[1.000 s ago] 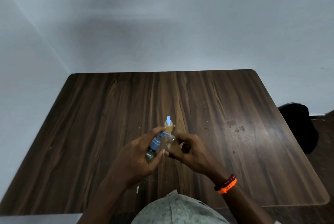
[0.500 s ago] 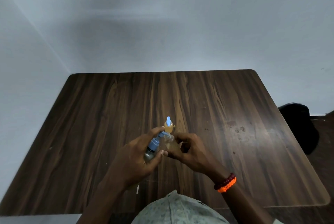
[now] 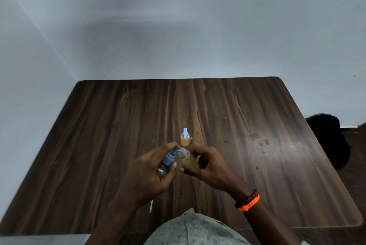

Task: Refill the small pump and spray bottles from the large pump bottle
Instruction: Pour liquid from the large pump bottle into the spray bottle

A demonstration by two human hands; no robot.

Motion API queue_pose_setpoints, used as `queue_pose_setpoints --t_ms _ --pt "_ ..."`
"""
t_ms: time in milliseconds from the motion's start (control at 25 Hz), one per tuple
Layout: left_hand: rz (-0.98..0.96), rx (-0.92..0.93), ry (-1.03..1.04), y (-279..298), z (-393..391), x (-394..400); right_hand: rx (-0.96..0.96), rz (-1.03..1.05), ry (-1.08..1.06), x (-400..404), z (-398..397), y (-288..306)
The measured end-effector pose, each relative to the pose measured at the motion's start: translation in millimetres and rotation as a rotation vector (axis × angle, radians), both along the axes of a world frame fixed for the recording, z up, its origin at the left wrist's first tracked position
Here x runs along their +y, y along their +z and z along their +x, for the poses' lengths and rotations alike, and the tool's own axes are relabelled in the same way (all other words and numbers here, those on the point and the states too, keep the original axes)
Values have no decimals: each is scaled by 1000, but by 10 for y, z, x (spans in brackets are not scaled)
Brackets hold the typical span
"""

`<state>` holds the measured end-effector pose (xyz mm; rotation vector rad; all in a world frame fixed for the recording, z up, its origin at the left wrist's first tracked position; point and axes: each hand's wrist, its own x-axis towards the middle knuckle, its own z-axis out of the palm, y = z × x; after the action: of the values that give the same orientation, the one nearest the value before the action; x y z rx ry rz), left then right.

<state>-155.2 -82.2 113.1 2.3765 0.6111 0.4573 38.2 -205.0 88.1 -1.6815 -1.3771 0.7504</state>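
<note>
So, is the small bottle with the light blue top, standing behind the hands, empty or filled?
Filled, nearly to its neck: the small bottle standing on the table shows orange-amber liquid through its clear body.
</note>
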Motion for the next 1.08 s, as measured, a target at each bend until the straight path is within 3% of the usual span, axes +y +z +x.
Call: queue_pose_setpoints --t_ms 520,1080 --pt "74 -5 18 26 21 19 53 -3 -2 19 -50 92" --pt "21 20 -17 66 42 66 59 -21 -23 45 3 118"
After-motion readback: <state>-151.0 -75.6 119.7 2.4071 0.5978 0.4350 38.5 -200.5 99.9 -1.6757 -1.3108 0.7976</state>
